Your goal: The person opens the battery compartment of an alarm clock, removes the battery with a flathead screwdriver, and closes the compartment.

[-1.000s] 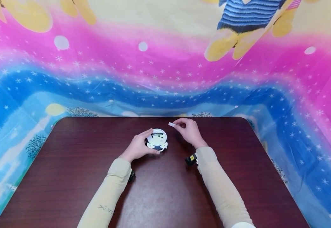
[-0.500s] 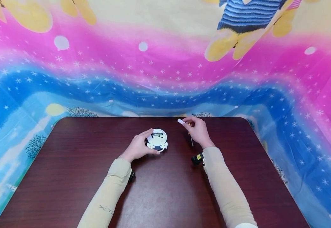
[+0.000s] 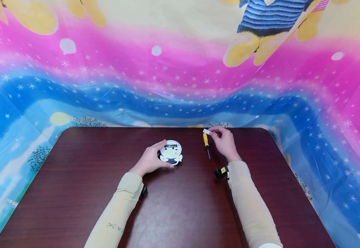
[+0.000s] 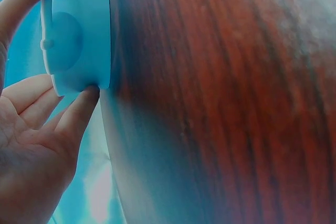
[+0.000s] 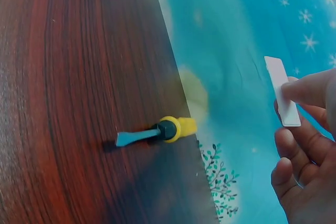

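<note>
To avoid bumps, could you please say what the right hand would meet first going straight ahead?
Beyond the table, the right hand would likely meet the patterned backdrop first, though depth is unclear.

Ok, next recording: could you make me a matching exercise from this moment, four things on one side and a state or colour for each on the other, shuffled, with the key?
Column one
1. Left hand
2. Right hand
3. Screwdriver
4. Table

Column two
A. Dark reddish-brown, with wood grain
B. Pinches a small white strip
C. Has a yellow handle and lies with nobody holding it
D. Grips a round white device by its edge

Right pairs: 1-D, 2-B, 3-C, 4-A
</note>
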Demonstrator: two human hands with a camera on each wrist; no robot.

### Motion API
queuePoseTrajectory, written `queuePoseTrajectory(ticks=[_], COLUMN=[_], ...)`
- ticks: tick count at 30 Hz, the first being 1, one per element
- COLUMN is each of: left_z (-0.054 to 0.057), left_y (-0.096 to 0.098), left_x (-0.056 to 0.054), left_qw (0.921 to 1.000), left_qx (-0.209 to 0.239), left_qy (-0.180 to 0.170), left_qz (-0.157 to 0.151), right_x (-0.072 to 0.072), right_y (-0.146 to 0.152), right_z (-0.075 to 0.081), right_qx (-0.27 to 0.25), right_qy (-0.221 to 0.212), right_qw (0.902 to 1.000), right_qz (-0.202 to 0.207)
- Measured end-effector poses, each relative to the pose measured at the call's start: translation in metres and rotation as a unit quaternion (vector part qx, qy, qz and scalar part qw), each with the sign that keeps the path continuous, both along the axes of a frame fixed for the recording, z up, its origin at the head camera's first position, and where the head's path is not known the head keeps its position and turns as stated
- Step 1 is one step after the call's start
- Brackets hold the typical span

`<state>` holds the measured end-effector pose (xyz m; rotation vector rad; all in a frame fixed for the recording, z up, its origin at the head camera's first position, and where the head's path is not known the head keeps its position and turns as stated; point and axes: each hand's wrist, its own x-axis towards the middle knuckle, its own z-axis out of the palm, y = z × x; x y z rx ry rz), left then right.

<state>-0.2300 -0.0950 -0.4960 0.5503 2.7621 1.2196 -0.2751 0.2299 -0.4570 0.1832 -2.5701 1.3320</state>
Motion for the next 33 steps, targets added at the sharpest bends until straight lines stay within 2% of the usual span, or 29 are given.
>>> queuePoseTrajectory(ticks=[17,33], left_z=[0.0,-0.001], left_y=[-0.001,-0.001], left_x=[0.0,-0.001], left_qw=[0.9999,1.0], left_qx=[0.007,0.005], left_qy=[0.006,0.002], left_qz=[-0.004,-0.002], right_x=[0.001,0.005], right_y=[0.024,0.049], right_z=[-0.005,-0.018], right_qx=[0.001,0.038], right_qy=[-0.016,-0.08], right_qw=[0.9997,0.9957], right_qz=[-0.021,-0.028])
